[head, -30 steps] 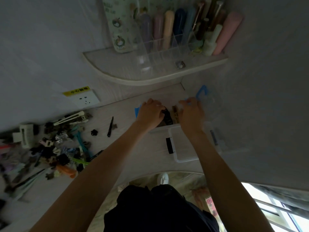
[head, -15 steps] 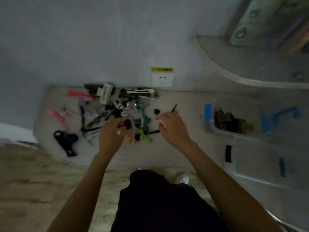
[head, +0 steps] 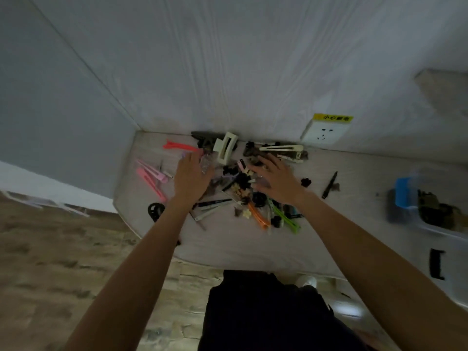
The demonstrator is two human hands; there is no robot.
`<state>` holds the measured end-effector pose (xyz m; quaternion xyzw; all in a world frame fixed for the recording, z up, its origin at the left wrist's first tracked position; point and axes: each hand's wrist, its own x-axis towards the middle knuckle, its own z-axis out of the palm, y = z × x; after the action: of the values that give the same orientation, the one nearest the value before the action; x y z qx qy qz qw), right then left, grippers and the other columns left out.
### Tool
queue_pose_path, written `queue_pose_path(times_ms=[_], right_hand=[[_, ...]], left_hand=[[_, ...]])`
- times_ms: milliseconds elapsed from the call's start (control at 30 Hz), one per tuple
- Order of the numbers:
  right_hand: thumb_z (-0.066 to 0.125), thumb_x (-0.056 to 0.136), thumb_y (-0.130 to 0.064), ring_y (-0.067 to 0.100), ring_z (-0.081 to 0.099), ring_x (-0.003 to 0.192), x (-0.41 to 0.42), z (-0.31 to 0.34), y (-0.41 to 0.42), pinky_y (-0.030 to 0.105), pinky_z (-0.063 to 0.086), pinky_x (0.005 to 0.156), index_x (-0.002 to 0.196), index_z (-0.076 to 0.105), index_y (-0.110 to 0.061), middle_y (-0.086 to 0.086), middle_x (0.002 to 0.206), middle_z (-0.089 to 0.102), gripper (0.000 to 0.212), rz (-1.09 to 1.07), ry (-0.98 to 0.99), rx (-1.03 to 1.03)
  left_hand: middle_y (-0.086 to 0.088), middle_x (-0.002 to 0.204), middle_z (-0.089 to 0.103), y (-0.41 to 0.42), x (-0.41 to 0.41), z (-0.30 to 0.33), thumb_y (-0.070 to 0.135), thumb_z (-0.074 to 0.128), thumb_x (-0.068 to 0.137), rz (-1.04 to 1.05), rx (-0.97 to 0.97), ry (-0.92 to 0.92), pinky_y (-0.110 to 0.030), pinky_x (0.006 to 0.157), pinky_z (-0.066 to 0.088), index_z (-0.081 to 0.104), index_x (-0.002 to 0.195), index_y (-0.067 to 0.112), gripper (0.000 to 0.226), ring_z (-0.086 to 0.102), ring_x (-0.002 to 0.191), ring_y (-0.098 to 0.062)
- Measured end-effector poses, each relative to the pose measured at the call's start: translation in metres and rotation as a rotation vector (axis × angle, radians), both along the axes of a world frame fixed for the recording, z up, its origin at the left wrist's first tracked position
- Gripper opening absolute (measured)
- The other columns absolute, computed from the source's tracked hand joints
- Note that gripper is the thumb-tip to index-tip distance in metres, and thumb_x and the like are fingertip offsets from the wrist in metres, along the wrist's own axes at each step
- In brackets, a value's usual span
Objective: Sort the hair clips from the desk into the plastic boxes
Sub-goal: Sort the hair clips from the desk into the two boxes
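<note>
A heap of mixed hair clips [head: 243, 188] lies on the pale desk [head: 243, 244] against the wall. It holds a cream claw clip [head: 225, 150], a long cream clip [head: 281, 148], pink clips [head: 152, 177], an orange clip [head: 258, 216] and a green clip [head: 287, 217]. My left hand [head: 191, 177] lies flat over the heap's left side, fingers spread. My right hand [head: 277, 179] is spread over its right side. Neither hand grips a clip. A clear plastic box [head: 453, 233] with a blue latch, at the right edge, holds dark brownish clips [head: 430, 209].
A small black clip [head: 306, 182] and a thin black clip [head: 329, 185] lie apart, right of the heap. A black round clip [head: 155, 210] sits near the desk's front-left edge. A wall socket [head: 325, 133] is behind. Another box lid [head: 438, 268] lies front right.
Both hands left the box at the right and came over the heap; since half a second ago they reached farther toward the wall and flattened out. The view swung left.
</note>
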<state>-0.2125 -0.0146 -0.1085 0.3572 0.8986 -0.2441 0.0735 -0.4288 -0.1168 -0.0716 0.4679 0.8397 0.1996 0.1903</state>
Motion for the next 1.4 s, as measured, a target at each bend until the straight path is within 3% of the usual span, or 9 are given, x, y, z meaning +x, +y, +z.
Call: queue_pose_path(times_ms=[233,433,567,667,833,967,1067,1200,1400], right_hand=[[0.038,0.092,-0.042,0.034,0.029,0.137,0.02,0.001,-0.007,0.053,0.036,0.106,0.131,0.047,-0.028,0.01,0.143,0.043,0.043,-0.135,0.015,0.189],[0.055,0.087,-0.019,0.038,0.043,0.12,0.01,0.011,-0.004,0.05,0.037,0.101,0.13,0.049,-0.018,0.019,0.127,0.05,0.044,-0.287,0.094,0.254],[0.054,0.084,-0.008,0.034,0.05,0.109,-0.007,0.034,0.005,0.043,0.045,0.092,0.124,0.053,-0.012,0.016,0.118,0.055,0.04,-0.267,0.286,0.331],[0.05,0.084,-0.001,0.031,0.053,0.104,-0.073,0.054,0.015,0.038,0.047,0.087,0.125,0.052,-0.011,0.016,0.119,0.055,0.042,-0.122,0.364,0.214],[0.048,0.086,-0.003,0.037,0.041,0.124,-0.145,0.045,0.016,0.047,0.048,0.089,0.139,0.037,-0.018,0.018,0.142,0.037,0.057,0.144,0.138,0.188],[0.054,0.086,-0.017,0.039,0.028,0.133,-0.16,0.025,0.021,0.049,0.043,0.099,0.136,0.041,-0.019,0.015,0.147,0.032,0.052,0.192,-0.144,0.236],[0.072,0.072,-0.014,0.046,0.053,0.108,-0.143,0.019,0.022,0.05,0.053,0.082,0.116,0.059,-0.01,0.029,0.117,0.058,0.046,0.157,-0.096,0.348],[0.063,0.081,-0.016,0.039,0.053,0.104,-0.116,0.038,0.019,0.045,0.049,0.075,0.121,0.052,-0.011,0.022,0.116,0.057,0.042,0.048,0.067,0.315],[0.06,0.088,-0.027,0.019,0.057,0.105,-0.029,0.082,-0.008,0.031,0.046,0.089,0.132,0.036,-0.03,0.003,0.124,0.055,0.05,-0.386,0.489,-0.276]], left_hand=[[-0.016,0.135,0.045,0.061,0.006,-0.004,0.05,0.05,0.087,-0.122,-0.123,0.283,-0.043,0.1,0.031,0.041,0.131,0.01,0.061,0.036,0.126,-0.034],[-0.013,0.109,0.058,0.06,0.017,-0.015,0.024,0.065,0.08,-0.24,0.03,0.352,-0.038,0.085,0.037,0.054,0.105,0.009,0.032,0.05,0.103,-0.031],[-0.009,0.096,0.062,0.044,0.029,-0.004,0.011,0.066,0.08,-0.202,0.273,0.059,-0.033,0.074,0.041,0.057,0.096,0.01,0.019,0.058,0.087,-0.026],[-0.004,0.096,0.062,0.02,-0.008,0.009,0.024,0.061,0.085,0.249,0.395,-0.264,-0.03,0.068,0.047,0.054,0.099,0.014,0.019,0.059,0.081,-0.019],[0.002,0.099,0.056,-0.006,-0.024,0.021,0.025,0.063,0.084,0.576,0.282,-0.477,-0.022,0.062,0.036,0.05,0.106,0.01,0.03,0.052,0.085,-0.014],[0.005,0.1,0.054,-0.02,-0.034,0.015,0.025,0.063,0.085,0.588,0.235,-0.545,-0.016,0.064,0.039,0.05,0.11,0.011,0.031,0.052,0.088,-0.011],[0.005,0.099,0.054,-0.026,-0.035,0.013,0.022,0.063,0.085,0.586,0.218,-0.566,-0.003,0.052,0.039,0.051,0.11,0.012,0.029,0.053,0.086,-0.012],[0.004,0.101,0.055,-0.028,-0.024,0.01,0.022,0.065,0.083,0.558,0.219,-0.577,-0.023,0.074,0.045,0.052,0.106,0.018,0.027,0.057,0.095,-0.017],[0.002,0.105,0.056,-0.02,0.014,0.031,0.012,0.063,0.085,0.361,0.267,-0.748,-0.007,0.056,0.047,0.05,0.107,0.019,0.027,0.057,0.089,-0.011]])
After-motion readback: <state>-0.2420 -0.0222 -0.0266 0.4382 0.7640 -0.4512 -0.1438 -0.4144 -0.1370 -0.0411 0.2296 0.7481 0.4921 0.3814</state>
